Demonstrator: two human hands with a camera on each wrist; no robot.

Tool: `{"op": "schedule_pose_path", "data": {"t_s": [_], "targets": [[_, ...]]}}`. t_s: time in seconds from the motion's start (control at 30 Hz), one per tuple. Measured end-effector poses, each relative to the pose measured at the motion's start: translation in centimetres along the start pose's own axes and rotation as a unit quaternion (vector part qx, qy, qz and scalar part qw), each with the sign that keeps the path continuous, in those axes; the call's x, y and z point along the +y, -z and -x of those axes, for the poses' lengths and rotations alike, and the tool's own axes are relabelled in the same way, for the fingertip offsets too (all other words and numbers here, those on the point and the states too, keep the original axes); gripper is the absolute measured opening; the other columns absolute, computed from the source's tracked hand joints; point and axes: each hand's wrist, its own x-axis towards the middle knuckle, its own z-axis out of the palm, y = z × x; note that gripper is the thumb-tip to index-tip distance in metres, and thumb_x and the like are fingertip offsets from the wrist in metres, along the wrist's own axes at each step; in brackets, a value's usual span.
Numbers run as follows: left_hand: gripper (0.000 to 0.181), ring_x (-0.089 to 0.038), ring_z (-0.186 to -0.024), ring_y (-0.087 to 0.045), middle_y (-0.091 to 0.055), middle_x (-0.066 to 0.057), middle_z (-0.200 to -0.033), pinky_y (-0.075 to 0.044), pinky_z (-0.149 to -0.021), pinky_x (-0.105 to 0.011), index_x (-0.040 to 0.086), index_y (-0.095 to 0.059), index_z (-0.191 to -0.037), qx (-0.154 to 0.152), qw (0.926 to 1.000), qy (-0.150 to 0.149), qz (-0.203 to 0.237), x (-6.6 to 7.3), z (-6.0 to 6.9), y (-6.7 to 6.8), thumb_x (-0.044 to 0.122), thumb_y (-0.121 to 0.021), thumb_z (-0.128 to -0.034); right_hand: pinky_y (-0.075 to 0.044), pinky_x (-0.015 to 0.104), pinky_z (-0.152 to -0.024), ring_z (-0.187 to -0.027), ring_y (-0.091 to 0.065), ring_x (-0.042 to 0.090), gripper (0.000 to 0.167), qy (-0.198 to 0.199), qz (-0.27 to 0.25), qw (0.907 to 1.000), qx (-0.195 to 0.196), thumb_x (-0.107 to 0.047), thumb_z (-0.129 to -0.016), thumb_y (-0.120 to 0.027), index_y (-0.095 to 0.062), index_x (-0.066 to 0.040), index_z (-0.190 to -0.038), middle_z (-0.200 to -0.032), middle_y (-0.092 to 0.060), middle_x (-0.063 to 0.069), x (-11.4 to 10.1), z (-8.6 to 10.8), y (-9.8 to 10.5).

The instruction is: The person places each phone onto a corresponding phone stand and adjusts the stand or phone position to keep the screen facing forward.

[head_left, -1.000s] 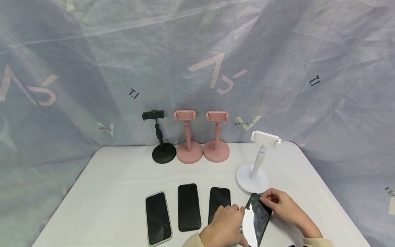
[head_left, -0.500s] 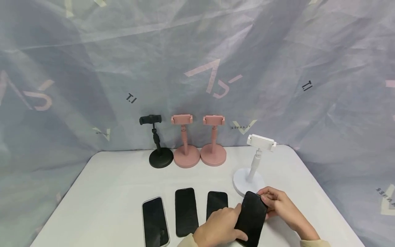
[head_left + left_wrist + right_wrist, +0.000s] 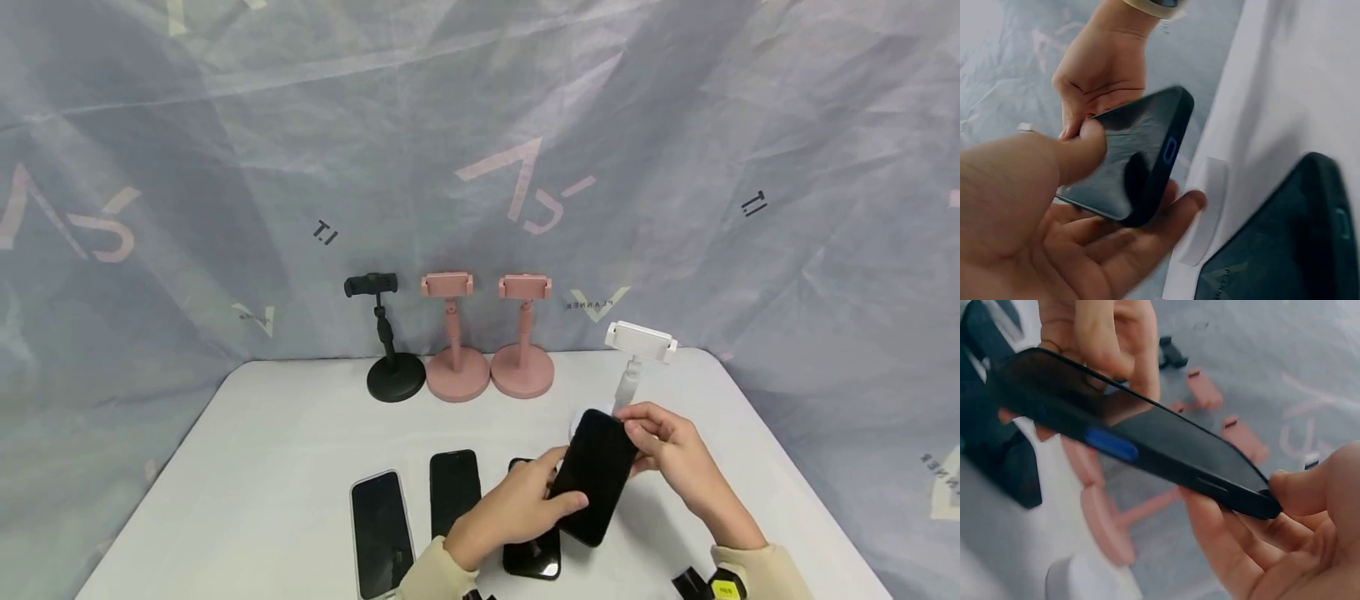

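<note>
Both hands hold one black smartphone (image 3: pixel 597 475) in the air above the table, its screen facing up toward the head camera. My left hand (image 3: pixel 517 504) grips its lower left side, thumb on the screen and fingers beneath, as the left wrist view also shows. At the upper right corner my right hand (image 3: pixel 671 454) pinches the phone between thumb and fingers. Just behind it stands a white phone stand (image 3: pixel 640 342), whose base is mostly covered by the phone and hand. Under the left hand lies another black phone (image 3: pixel 534 558), partly hidden.
On the left, a phone with a white case (image 3: pixel 381 533) and a black phone (image 3: pixel 454 487) lie flat on the white table (image 3: pixel 247 483). A black stand (image 3: pixel 395 377) and two pink stands (image 3: pixel 457 373) (image 3: pixel 522 371) line the back edge, before a grey cloth backdrop (image 3: pixel 390 167).
The phone has been lifted off the table and moved away from the person, toward the white stand. Both hands have risen with it, and the left hand has slid under its side.
</note>
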Motion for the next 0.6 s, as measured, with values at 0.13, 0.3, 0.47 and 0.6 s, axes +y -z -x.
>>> {"op": "schedule_pose_path", "data": {"t_s": [0.13,0.3,0.47,0.6], "targets": [[0.046,0.001,-0.068,-0.067,-0.078,-0.002,-0.096,-0.055,-0.067,-0.018,0.009,-0.051,-0.146,0.027,0.9968,0.016,0.074,0.8,0.3,1.5,0.026,-0.063,-0.1045,-0.062,0.033,-0.067,-0.078,-0.073,0.014,0.032,0.023,0.012,0.9988,0.043,-0.020,-0.107,-0.058,-0.061,0.007,-0.124,-0.094,-0.075,-0.006,-1.5,-0.5,-1.0],[0.043,-0.007,-0.084,-0.072,-0.076,-0.010,-0.113,-0.056,-0.072,-0.022,0.010,-0.055,-0.142,0.067,0.9916,0.029,0.107,2.0,0.8,3.0,0.023,-0.066,-0.1025,-0.062,0.029,-0.072,-0.087,-0.074,0.010,0.035,0.064,-0.002,0.9958,0.065,-0.023,-0.109,-0.054,-0.061,0.006,-0.126,-0.098,-0.075,-0.007,-2.9,-1.1,-2.3],[0.043,-0.020,-0.105,-0.075,-0.072,-0.015,-0.124,-0.058,-0.083,-0.026,0.012,-0.056,-0.142,0.099,0.9895,0.040,0.098,2.5,1.7,4.5,0.027,-0.065,-0.1030,-0.061,0.026,-0.079,-0.097,-0.073,0.009,0.040,0.101,-0.044,0.9927,0.050,-0.023,-0.112,-0.045,-0.057,0.010,-0.131,-0.110,-0.073,-0.007,-4.1,-1.7,-4.0],[0.041,-0.022,-0.103,-0.076,-0.074,-0.013,-0.119,-0.059,-0.084,-0.027,0.012,-0.057,-0.141,0.119,0.9881,0.027,0.093,2.9,2.2,5.7,0.026,-0.065,-0.1034,-0.061,0.026,-0.078,-0.094,-0.073,0.010,0.041,0.105,-0.060,0.9919,0.038,-0.024,-0.113,-0.042,-0.055,0.009,-0.133,-0.110,-0.072,-0.004,-4.6,-2.0,-5.2]]}}
